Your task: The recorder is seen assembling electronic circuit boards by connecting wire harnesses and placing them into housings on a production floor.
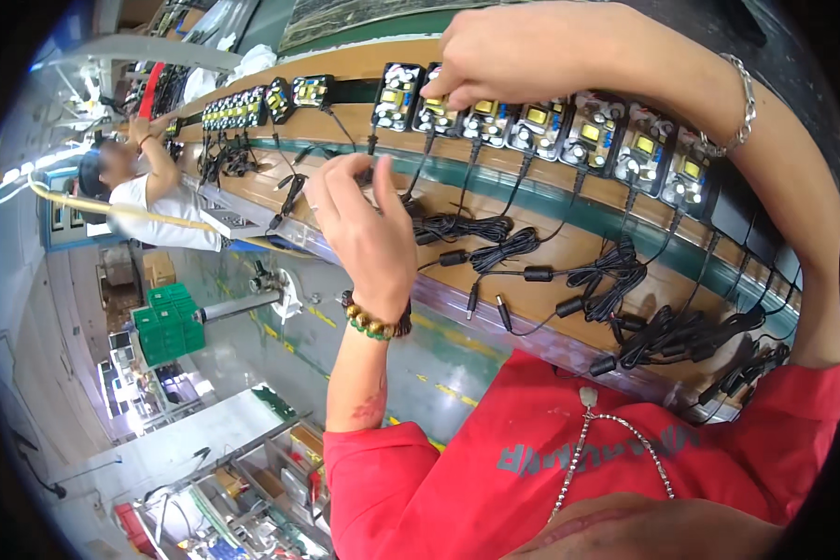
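My right hand (pixel 481 61) reaches in from the right over a row of open black power adapters. Its bent fingertips are closed on the second adapter (pixel 436 114) of the near row, whose circuit board carries a yellow transformer. What exactly they grip on the board is partly hidden by the fingers. At the left end of that row is another open adapter (pixel 394 98). Just below it, my left hand (pixel 364 229) is raised over the line's near edge, thumb and fingers apart, holding nothing visible. Adapter leads end in black bundled cables (pixel 616 271) with barrel plugs.
The adapters lie on a tan work line (pixel 345 126) with a green strip. Farther left are a single open adapter (pixel 310 91) and a tight row of boards (pixel 233 109). A co-worker in a white shirt (pixel 154 210) works there. Green crates (pixel 168 324) stand beyond the aisle.
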